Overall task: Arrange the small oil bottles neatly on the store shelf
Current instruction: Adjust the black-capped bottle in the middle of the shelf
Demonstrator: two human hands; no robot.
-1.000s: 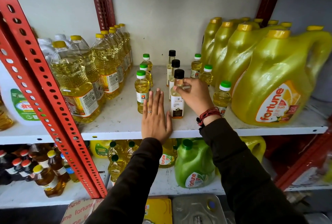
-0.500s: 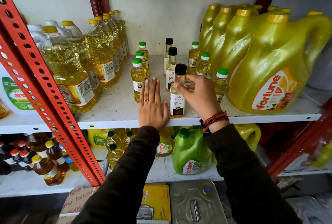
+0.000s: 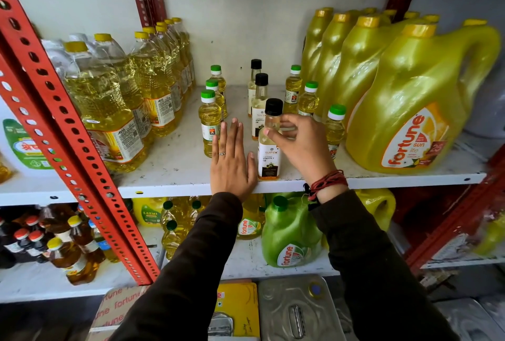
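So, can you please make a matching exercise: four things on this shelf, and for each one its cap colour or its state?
Things:
1. front coconut oil bottle
2. small yellow oil bottle
3. big Fortune jug
4. left hand

Descriptions:
A. yellow cap
B. lies flat on the shelf
C. black cap, held at the neck
D. green cap

Pairs: 1-C, 2-D, 3-A, 4-B

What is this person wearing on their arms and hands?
Both arms are in long dark sleeves that reach the wrists. The left hand has a thin ring on one of its fingers. The right hand has red threads wound several times around the wrist. No gloves.
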